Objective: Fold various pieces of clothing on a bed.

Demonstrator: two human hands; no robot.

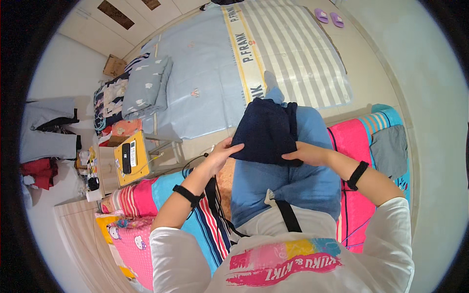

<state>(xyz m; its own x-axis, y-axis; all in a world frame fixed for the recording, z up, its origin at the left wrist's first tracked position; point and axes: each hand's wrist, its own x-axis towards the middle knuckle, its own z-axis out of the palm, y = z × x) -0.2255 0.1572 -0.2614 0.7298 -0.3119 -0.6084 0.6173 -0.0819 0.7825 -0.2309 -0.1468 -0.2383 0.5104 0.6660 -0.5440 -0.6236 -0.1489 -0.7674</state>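
A dark navy cloth garment [266, 132] lies across my lap, bunched or folded; its exact kind cannot be made out. My left hand [225, 152] grips its near left edge, the thumb on top and the fingers out of sight beneath. At its near right edge, my right hand [305, 154] pinches the fabric the same way. Under the garment are my blue jeans [312, 180]. To the right, on the colourful bedding, rests a grey cloth [390, 151].
I sit on a bed with pink and blue striped bedding [354, 146]. A pale blue and striped mat [195, 63] covers the floor ahead, with a folded grey quilt [146, 88] on it. At left stands a yellow-topped small table [138, 172]. Purple slippers [337, 19] lie far right.
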